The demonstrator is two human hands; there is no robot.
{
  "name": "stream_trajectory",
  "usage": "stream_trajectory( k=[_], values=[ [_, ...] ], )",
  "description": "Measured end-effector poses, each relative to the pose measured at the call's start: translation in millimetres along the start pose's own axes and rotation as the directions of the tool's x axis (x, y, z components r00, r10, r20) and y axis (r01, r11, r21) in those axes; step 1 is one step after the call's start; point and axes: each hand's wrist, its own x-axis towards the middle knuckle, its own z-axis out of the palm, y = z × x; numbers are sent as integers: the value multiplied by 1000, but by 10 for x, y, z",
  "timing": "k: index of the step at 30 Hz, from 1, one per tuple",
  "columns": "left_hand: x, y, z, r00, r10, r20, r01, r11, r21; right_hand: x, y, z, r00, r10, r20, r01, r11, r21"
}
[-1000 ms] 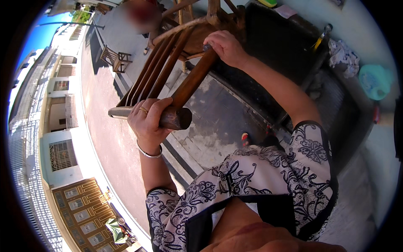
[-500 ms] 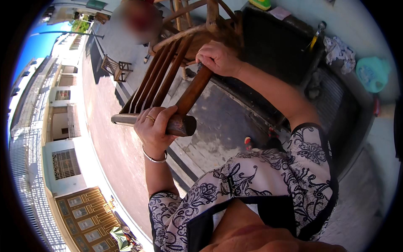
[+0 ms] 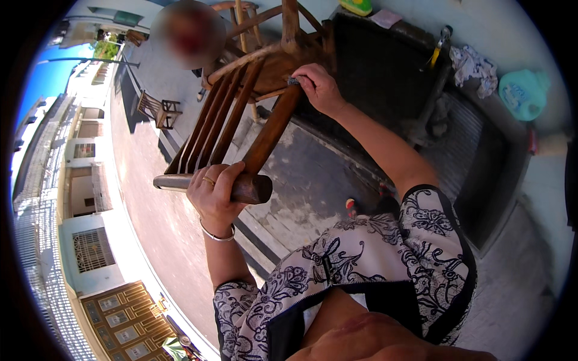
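A brown wooden chair point(image 3: 272, 135) with a slatted back is tilted, its back toward me and its seat beyond. My left hand point(image 3: 214, 189), with a ring and a bracelet, is closed around the thick top rail point(image 3: 251, 189) of the back. At the far end of the right back post, my right hand point(image 3: 322, 90) pinches a small grey pad point(image 3: 293, 80), apparently steel wool, against the wood. Much of the pad is hidden under the fingers.
A black basin point(image 3: 385, 66) lies beyond my right arm. Along its ledge are a yellow-handled tool point(image 3: 438, 51), a crumpled cloth point(image 3: 474, 69) and a teal jug point(image 3: 524, 95). A blurred person point(image 3: 195, 57) is at the far left. A small wooden chair point(image 3: 158, 109) stands beside the road.
My right hand and the pad have shifted slightly along the post, toward its far end. My left hand keeps its hold on the rail. The whole view has shifted a little.
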Motion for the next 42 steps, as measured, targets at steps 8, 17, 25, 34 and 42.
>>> stream_trajectory(
  k=[8,17,25,34,42],
  values=[
    [33,65,45,1000,-12,-11,11,1000,-24,-973,1444,-905,801,515,-306,-586,566,-580],
    [14,52,-5,999,-34,-6,34,999,-8,-809,1290,-769,738,668,-100,-666,695,-270],
    [84,106,-34,1000,-21,18,21,1000,-23,-163,996,28,889,331,-317,-398,900,-175],
    [42,194,-60,1000,-2,9,3,999,-38,-1072,1602,-937,736,669,-100,-565,527,-635],
    [0,201,-74,999,43,19,-42,999,-23,-1048,1279,-1602,589,795,145,-595,548,-587]
  ],
)
